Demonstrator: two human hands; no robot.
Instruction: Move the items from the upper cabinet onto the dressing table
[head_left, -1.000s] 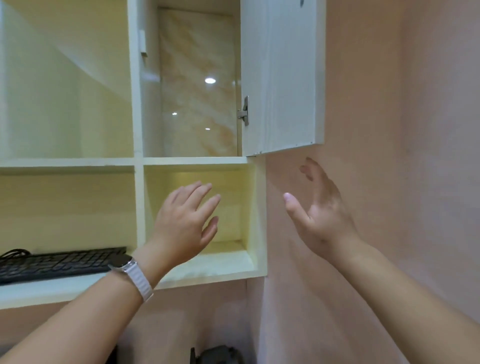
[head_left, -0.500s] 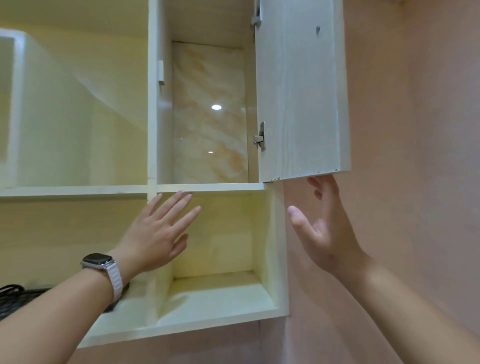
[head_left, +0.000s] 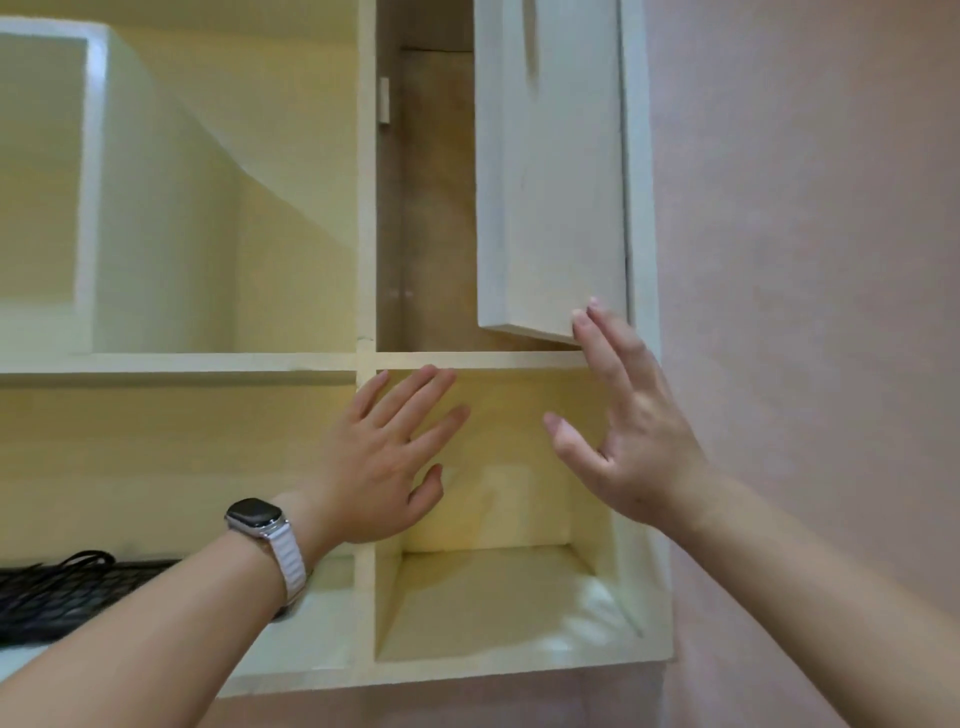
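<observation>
The upper cabinet (head_left: 366, 208) is a pale wooden unit on the wall. Its white door (head_left: 550, 171) hangs partly swung over the upper right compartment, whose inside looks dark and shows no items. My right hand (head_left: 628, 431) is raised with fingers spread, and its fingertips touch the door's lower right corner. My left hand (head_left: 387, 462), with a watch on the wrist, is held flat and spread in front of the lower right cubby (head_left: 498, 587), holding nothing. The dressing table is out of view.
A black keyboard (head_left: 67, 597) with a coiled cable lies on the lower left shelf. A white door panel (head_left: 93, 182) stands at the upper left. A pink wall (head_left: 805, 260) runs along the right side.
The view has tilted up and moved closer. My right hand rose from below the door to its lower corner, and the door has swung further across the compartment. My left hand rose slightly.
</observation>
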